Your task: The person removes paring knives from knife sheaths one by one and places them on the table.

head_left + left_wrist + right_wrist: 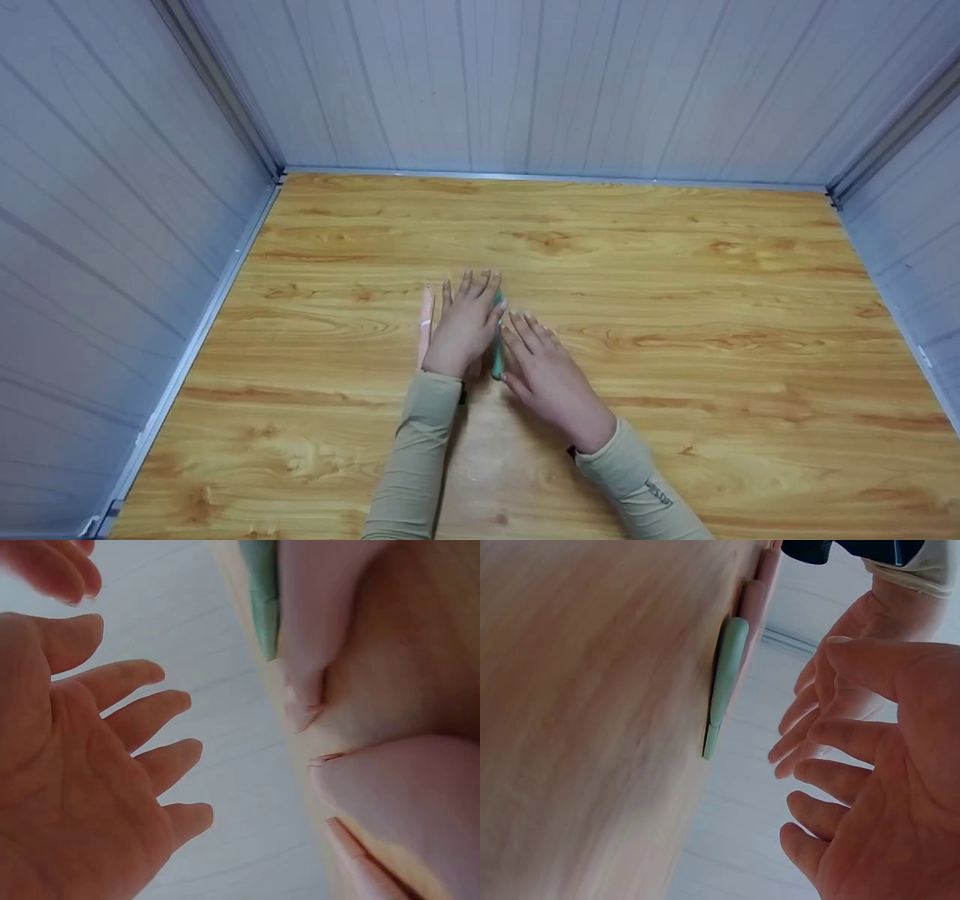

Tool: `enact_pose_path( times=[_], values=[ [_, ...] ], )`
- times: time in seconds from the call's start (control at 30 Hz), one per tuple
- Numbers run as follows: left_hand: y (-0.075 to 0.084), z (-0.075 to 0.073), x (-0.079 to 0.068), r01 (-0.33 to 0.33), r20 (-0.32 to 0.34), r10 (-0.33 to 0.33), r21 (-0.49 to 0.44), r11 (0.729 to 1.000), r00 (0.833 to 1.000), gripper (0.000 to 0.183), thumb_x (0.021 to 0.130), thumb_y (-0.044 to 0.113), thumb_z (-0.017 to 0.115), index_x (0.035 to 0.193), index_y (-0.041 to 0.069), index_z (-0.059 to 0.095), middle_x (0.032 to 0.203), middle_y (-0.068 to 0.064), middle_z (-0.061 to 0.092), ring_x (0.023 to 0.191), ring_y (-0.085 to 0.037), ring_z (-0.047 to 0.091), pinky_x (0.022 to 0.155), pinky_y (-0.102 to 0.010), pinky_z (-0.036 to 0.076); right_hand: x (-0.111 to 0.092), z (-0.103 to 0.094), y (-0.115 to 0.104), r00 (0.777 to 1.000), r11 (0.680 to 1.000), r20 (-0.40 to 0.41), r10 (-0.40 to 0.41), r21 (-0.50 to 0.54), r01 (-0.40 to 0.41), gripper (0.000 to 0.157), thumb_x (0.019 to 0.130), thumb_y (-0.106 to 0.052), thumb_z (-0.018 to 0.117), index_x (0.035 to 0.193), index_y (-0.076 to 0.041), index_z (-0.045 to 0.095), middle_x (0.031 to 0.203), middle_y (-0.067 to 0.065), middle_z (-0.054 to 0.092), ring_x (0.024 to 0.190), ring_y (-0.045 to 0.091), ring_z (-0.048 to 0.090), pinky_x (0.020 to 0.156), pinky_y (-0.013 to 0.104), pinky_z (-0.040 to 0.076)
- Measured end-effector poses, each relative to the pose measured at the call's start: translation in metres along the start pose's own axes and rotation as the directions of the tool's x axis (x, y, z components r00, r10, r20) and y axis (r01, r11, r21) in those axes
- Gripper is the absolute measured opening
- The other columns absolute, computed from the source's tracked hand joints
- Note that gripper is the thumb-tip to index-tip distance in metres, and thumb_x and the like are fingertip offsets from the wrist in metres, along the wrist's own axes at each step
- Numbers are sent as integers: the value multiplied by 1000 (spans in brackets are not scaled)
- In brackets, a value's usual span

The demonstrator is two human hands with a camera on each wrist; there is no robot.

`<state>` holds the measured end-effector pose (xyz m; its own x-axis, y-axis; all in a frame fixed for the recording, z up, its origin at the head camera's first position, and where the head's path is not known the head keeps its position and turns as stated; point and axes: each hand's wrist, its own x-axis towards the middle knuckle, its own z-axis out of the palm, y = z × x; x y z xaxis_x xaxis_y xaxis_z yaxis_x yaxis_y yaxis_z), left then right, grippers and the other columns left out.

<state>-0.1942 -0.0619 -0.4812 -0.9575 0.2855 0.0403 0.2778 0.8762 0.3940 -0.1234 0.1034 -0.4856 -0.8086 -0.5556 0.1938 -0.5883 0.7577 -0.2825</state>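
Note:
My left hand (466, 326) hovers palm down over a row of slim tools, fingers straight and spread. My right hand (551, 375) is beside it on the right, fingers also extended, with its fingertips close to a slim green tool (498, 360). That green tool (729, 671) has a rounded handle and a narrower flat tip. A similar pink tool (425, 322) with a pale band lies left of my left hand. More pink tools (397, 791) show large in the left wrist view; from the head, my left hand mostly hides them. Both palms hold nothing.
The wood-grain tabletop (712, 300) spreads around both hands. Pale panels stand along its back (562, 90), left (112, 225) and right (915, 172) sides, with metal strips where they meet the table.

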Motion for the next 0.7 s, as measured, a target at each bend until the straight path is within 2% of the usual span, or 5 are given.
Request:
enact_pose_path(
  times=[0.27, 0.47, 0.7],
  values=[
    [-6, 7, 5, 0, 34, 1, -13, 1000, 999, 52, 103, 38, 39, 149, 15, 35, 153, -5, 30, 143, -31, 15, 112, -57, 1, 1, 4, -2, 999, 999, 36, 2, -44, -1, 66, 91, -28, 64, 146, -3, 38, 152, 16, 29, 140, 33, 23, 111, 49, 22],
    [-9, 10, 8, -11, 41, 12, -7, 1000, 999, 51, 103, 36, 41, 148, 13, 37, 152, -5, 31, 142, -33, 16, 111, -59, 0, 3, 8, -2, 998, 999, 69, 3, -52, 1, 61, 92, -28, 63, 143, -3, 43, 152, 16, 29, 140, 32, 24, 111, 48, 22],
    [-6, 10, 7, -2, 34, 0, 75, 997, 999, 46, 102, 30, 45, 145, 14, 42, 151, -3, 35, 142, -34, 18, 109, -62, 4, 7, 13, -3, 994, 999, 101, -30, -36, 34, 56, 92, -27, 63, 139, -1, 47, 149, 17, 35, 137, 36, 30, 110, 49, 24]
  ],
)
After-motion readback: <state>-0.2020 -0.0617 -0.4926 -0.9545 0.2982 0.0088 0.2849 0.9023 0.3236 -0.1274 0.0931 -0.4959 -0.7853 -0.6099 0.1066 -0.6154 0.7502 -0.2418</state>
